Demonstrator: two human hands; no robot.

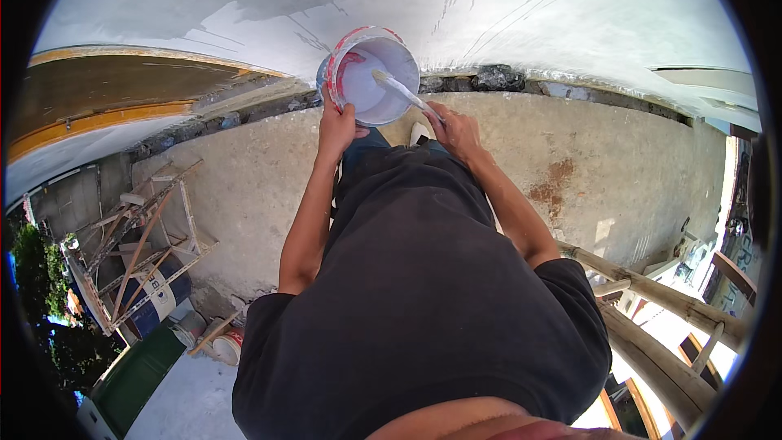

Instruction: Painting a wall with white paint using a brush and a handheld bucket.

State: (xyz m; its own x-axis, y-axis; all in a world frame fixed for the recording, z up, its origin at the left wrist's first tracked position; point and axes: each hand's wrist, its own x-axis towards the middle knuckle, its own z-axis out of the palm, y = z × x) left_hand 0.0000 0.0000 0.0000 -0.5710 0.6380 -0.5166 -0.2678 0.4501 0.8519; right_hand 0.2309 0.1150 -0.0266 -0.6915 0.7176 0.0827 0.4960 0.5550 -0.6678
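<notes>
A person's left hand (336,124) grips the rim of a single white bucket (371,73), red-smeared at the lip, held out at arm's length above a concrete ledge (244,171). The right hand (454,129) is closed around the handle of one white-coated brush (401,90) dipping into it. Below left, one blue-and-white drum (159,300) stands behind a wooden frame (138,248); two small pails (228,346) sit nearby.
</notes>
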